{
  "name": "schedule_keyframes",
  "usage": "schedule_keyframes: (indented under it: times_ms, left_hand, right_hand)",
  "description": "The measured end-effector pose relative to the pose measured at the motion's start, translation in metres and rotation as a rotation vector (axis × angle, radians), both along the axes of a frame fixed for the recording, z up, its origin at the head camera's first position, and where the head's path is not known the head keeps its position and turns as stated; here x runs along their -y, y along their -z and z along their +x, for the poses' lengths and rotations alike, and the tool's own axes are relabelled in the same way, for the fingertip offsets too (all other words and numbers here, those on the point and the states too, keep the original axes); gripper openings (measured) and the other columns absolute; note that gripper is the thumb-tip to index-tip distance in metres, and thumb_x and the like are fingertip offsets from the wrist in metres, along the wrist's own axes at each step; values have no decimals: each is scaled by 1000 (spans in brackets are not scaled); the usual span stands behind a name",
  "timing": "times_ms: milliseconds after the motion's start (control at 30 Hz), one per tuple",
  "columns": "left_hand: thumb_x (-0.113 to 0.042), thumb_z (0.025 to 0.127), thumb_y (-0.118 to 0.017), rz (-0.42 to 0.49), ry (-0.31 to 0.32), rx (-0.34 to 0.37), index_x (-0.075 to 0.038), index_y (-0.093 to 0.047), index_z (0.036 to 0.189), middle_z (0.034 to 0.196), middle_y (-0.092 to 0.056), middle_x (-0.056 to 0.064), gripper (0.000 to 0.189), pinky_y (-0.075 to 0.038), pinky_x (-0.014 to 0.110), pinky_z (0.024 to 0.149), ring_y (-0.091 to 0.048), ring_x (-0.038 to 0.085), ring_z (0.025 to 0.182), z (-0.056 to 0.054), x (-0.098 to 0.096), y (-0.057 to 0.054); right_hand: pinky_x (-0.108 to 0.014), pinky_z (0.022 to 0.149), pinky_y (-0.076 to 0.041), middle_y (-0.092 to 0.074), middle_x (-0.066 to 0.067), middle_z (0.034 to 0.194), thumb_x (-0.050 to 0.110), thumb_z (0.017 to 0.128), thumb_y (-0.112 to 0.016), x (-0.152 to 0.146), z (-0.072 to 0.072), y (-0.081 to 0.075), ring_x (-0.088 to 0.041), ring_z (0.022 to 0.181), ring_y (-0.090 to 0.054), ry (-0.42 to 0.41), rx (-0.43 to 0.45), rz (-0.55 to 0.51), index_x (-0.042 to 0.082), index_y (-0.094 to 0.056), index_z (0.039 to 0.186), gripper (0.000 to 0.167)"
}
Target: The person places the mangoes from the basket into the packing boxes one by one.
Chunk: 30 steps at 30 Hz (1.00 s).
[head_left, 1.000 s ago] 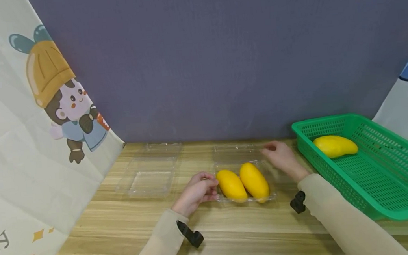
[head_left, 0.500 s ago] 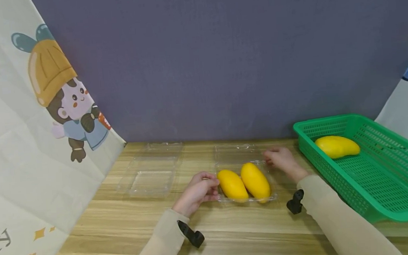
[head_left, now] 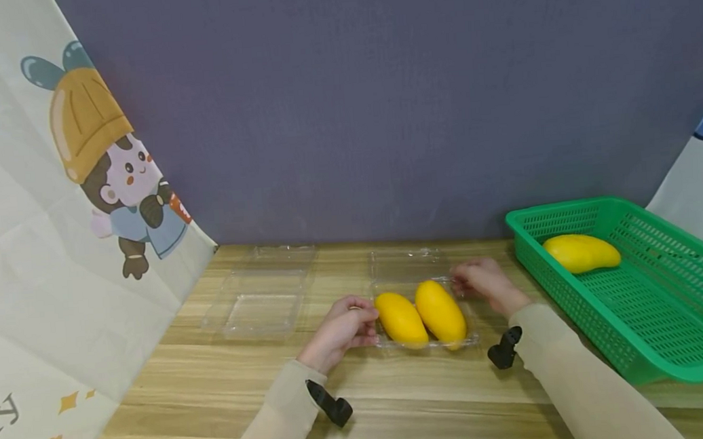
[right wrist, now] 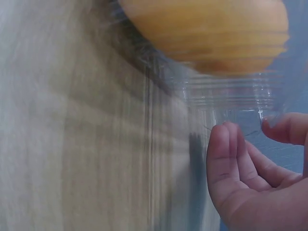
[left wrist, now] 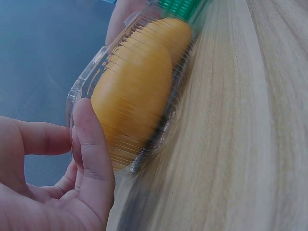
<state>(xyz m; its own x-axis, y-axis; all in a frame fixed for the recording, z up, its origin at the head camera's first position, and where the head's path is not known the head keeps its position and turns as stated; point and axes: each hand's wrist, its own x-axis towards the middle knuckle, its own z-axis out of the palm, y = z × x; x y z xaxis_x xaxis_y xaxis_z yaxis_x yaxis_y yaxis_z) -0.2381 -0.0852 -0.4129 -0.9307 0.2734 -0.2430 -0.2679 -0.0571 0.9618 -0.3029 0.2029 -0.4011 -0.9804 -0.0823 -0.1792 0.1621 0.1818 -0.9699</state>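
Observation:
Two yellow mangoes, one on the left [head_left: 400, 319] and one on the right [head_left: 440, 312], lie side by side in a clear plastic clamshell box. Its lid [head_left: 408, 266] is folded back toward the wall. My left hand [head_left: 342, 330] pinches the box's left rim, thumb on the outer ribbed wall [left wrist: 130, 144] in the left wrist view. On the opposite side, near the back corner, my right hand [head_left: 484, 283] holds the rim between thumb and fingertips. The right wrist view shows those fingertips [right wrist: 221, 137] right under the edge, with one mango behind the plastic.
A second clear clamshell box [head_left: 263, 313] lies opened to the left. At the right stands a green perforated basket [head_left: 670, 306] with one mango [head_left: 582, 252] in it. A dark panel [head_left: 344, 111] rises behind the wooden table [head_left: 217, 406].
My right hand has lowered and drawn in to the left, its fingers now at the box's right rim. The left hand and the mangoes have stayed in place.

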Motion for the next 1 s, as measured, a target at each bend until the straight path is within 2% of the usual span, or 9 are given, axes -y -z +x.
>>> schedule_keyframes:
  times_ms: [100,333,600,900,1000]
  left_hand:
    - [-10,88,-62,-10,1,-3,1,-49,108,83,-55,13,27,-56,31,60,-55,17,62,0,0,0]
    - [-10,88,-62,-14,0,-3,1,-50,108,81,-56,13,27,-56,32,61,-55,17,62,1,0,0]
    - [-10,87,-62,-9,3,-1,2,-49,109,84,-55,15,28,-56,32,61,-55,17,62,1,0,-1]
    - [-10,88,-62,-14,-2,-7,3,-49,112,85,-56,14,30,-56,31,60,-55,17,63,2,-1,-1]
    - [-10,88,-62,-16,-7,-12,3,-49,112,86,-56,14,30,-55,30,60,-55,17,63,2,-1,0]
  right_hand:
    - [-31,66,-55,-61,-7,75,9,93,-52,-1,1,0,-15,66,-60,3,26,-15,-18,-49,112,33]
    - [-30,68,-55,-63,-7,79,9,93,-52,-2,2,-1,-15,69,-62,11,45,-49,-18,-44,121,40]
    - [-29,71,-55,-64,-11,90,7,94,-52,-6,2,-2,-14,73,-63,19,24,-89,-18,-41,128,44]
    - [-29,72,-56,-63,-7,86,2,92,-54,-8,5,-5,-12,73,-62,-2,-16,-127,-21,-37,127,45]
    - [-31,75,-55,-63,-10,92,4,93,-55,-9,7,-7,-15,76,-63,-5,-17,-112,-19,-37,128,46]
